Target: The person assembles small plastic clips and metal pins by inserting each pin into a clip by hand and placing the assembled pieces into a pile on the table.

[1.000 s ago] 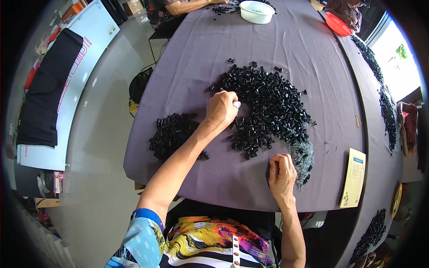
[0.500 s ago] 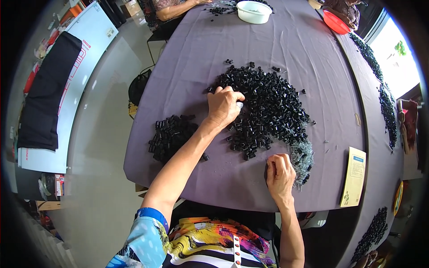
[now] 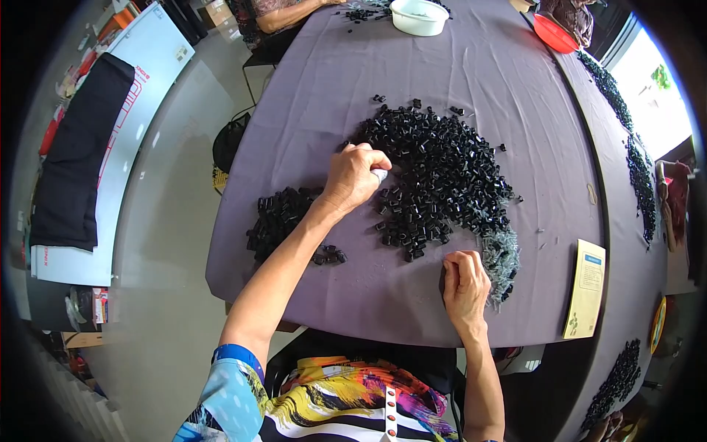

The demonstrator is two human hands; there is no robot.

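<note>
A large heap of small glossy black plastic pieces point(image 3: 442, 166) lies mid-table. At its left edge my left hand point(image 3: 355, 177) hovers with curled fingers, something whitish showing at a finger. What it holds, if anything, is hidden. Partly behind my left forearm is a smaller pile of black pieces point(image 3: 276, 221), with a few loose ones beside it. My right hand point(image 3: 465, 283) rests near the front edge, fingers closed, their contents not visible. Thin translucent grey slivers point(image 3: 501, 258) lie right beside it, joining the heap's lower right end.
A purple-grey cloth point(image 3: 309, 96) covers the table. A yellowish booklet point(image 3: 585, 289) lies at the right edge. Far off stand a white basin point(image 3: 418, 18) and a red bowl point(image 3: 555, 34). Another person's arm point(image 3: 294, 15) reaches in at the far left. More black pieces point(image 3: 615, 383) line the adjoining table.
My left hand has drawn a little left and nearer to me, away from the large heap. My right hand stays almost in place, still closed.
</note>
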